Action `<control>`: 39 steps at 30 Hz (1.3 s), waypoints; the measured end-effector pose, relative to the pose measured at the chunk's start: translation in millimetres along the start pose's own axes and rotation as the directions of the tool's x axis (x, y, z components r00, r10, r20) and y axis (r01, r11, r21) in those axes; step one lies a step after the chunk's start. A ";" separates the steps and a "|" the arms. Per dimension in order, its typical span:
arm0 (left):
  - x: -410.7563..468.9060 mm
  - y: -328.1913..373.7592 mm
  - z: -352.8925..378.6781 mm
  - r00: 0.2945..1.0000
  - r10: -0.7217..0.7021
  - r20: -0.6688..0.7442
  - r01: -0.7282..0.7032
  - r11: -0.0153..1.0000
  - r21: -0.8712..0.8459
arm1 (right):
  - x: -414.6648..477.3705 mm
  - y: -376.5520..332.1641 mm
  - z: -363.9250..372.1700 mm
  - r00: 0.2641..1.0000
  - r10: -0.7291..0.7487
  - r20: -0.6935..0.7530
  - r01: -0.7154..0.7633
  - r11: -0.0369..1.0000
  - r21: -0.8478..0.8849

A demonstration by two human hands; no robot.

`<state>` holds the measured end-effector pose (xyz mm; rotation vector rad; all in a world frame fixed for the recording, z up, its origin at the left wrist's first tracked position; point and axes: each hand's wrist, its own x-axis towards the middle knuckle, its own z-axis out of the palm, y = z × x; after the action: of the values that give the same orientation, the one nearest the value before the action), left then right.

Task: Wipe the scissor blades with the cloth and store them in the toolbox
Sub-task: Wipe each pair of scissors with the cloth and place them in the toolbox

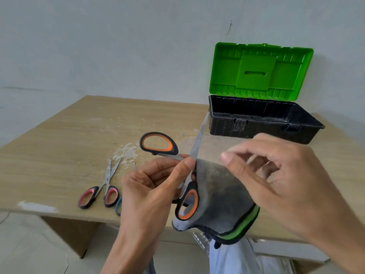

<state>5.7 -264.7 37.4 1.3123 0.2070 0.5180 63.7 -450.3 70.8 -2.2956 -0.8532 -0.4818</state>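
My left hand (pixel 156 186) pinches a pair of orange-and-black scissors (pixel 158 144) near the pivot. The scissors are spread wide, with one blade (pixel 199 139) pointing up toward the toolbox. My right hand (pixel 276 175) holds a grey cloth (pixel 221 194) with a green edge; the cloth hangs beside the blade's base and behind the lower handle. The black toolbox (pixel 262 125) stands open at the back right with its green lid (pixel 260 70) upright.
Pink-handled scissors (pixel 98 194) lie on the wooden table (pixel 69 135) near its front edge. A blue handle (pixel 118 205) peeks out behind my left wrist. White dust marks the tabletop. A wall stands behind.
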 end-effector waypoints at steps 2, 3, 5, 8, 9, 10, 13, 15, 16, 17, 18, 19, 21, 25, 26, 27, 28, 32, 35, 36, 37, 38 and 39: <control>-1.5 -0.2 -0.3 1.000 -0.012 0.004 0.012 1.000 -0.013 | -3.3 1.9 11.5 1.000 0.023 0.013 -0.023 1.000 -0.004; -2.0 0.4 0.0 1.000 -0.020 0.014 0.020 1.000 -0.018 | -4.7 1.1 18.3 0.996 0.043 0.074 -0.048 0.996 0.071; -3.0 1.5 0.6 0.999 -0.039 0.036 0.040 0.999 -0.029 | -5.8 -2.0 28.8 0.972 0.057 0.227 -0.132 0.935 0.330; -4.0 2.7 -1.0 0.995 -0.088 0.047 0.091 0.994 -0.060 | -5.2 3.3 30.1 0.966 0.034 0.255 -0.154 0.871 0.466; -4.5 3.6 -2.3 0.993 -0.105 0.056 0.108 0.993 -0.056 | -5.4 5.7 27.4 0.965 0.038 0.260 -0.161 0.868 0.470; -5.1 4.4 -3.4 0.990 -0.124 0.070 0.127 0.991 -0.042 | -5.8 8.4 24.5 0.962 0.038 0.271 -0.166 0.868 0.468; -7.0 2.9 -3.4 0.975 -0.193 0.112 0.195 0.981 -0.004 | -6.7 17.5 18.5 0.952 0.025 0.304 -0.173 0.866 0.469; -6.9 1.6 -2.6 0.967 -0.220 0.132 0.222 0.975 0.001 | -6.2 20.9 17.0 0.948 0.032 0.317 -0.186 0.865 0.466; -6.8 0.9 -1.9 0.964 -0.227 0.139 0.228 0.974 0.010 | -7.0 23.2 16.5 0.944 0.040 0.329 -0.198 0.863 0.464; -6.8 -0.3 -1.1 0.962 -0.231 0.146 0.231 0.973 0.021 | -8.1 25.0 16.2 0.939 0.047 0.341 -0.212 0.861 0.463; -7.0 -1.8 -0.4 0.961 -0.233 0.151 0.231 0.972 0.028 | -9.1 26.0 16.3 0.935 0.057 0.351 -0.227 0.854 0.467; -7.4 -3.7 0.4 0.960 -0.234 0.156 0.232 0.972 0.029 | -10.3 26.5 16.8 0.930 0.069 0.361 -0.246 0.847 0.472; -8.7 -7.3 2.4 0.957 -0.242 0.160 0.241 0.970 0.022 | -13.3 26.0 18.5 0.919 0.092 0.382 -0.276 0.843 0.462; -10.3 -10.8 4.0 0.964 -0.229 0.138 0.229 0.973 0.012 | -17.2 24.7 23.3 0.917 0.100 0.386 -0.294 0.824 0.484; -10.4 -11.7 4.2 0.968 -0.214 0.128 0.214 0.977 0.016 | -17.3 26.7 22.9 0.918 0.101 0.383 -0.292 0.826 0.482; -10.0 -12.7 4.1 0.974 -0.198 0.112 0.197 0.980 0.023 | -17.2 28.9 21.4 0.919 0.102 0.381 -0.290 0.830 0.477; -9.9 -13.0 3.7 0.979 -0.181 0.091 0.179 0.983 0.033 | -17.0 30.8 19.3 0.918 0.110 0.381 -0.295 0.830 0.473; -8.9 -12.1 3.3 0.992 -0.120 0.033 0.118 0.991 0.062 | -16.7 33.6 15.5 0.918 0.134 0.373 -0.308 0.832 0.461; -9.4 -10.9 3.4 0.993 -0.111 0.026 0.110 0.992 0.054 | -16.0 32.4 17.2 0.920 0.132 0.368 -0.304 0.835 0.459; -9.1 -10.1 3.4 0.993 -0.111 0.025 0.110 0.993 0.051 | -15.7 31.5 17.9 0.920 0.132 0.369 -0.303 0.837 0.456; -8.5 -9.4 3.2 0.993 -0.111 0.025 0.110 0.993 0.047 | -15.5 30.9 18.8 0.922 0.131 0.365 -0.300 0.838 0.456; -8.3 -9.0 3.2 0.993 -0.113 0.026 0.111 0.993 0.043 | -14.7 29.1 19.4 0.923 0.135 0.360 -0.302 0.835 0.461; -8.0 -9.2 3.4 0.993 -0.114 0.028 0.112 0.993 0.037 | -14.3 28.5 19.8 0.925 0.134 0.356 -0.300 0.832 0.466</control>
<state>2.4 -272.9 28.3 1.3341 0.2653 0.4000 75.0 -460.3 36.4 -1.9456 -0.7354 0.2080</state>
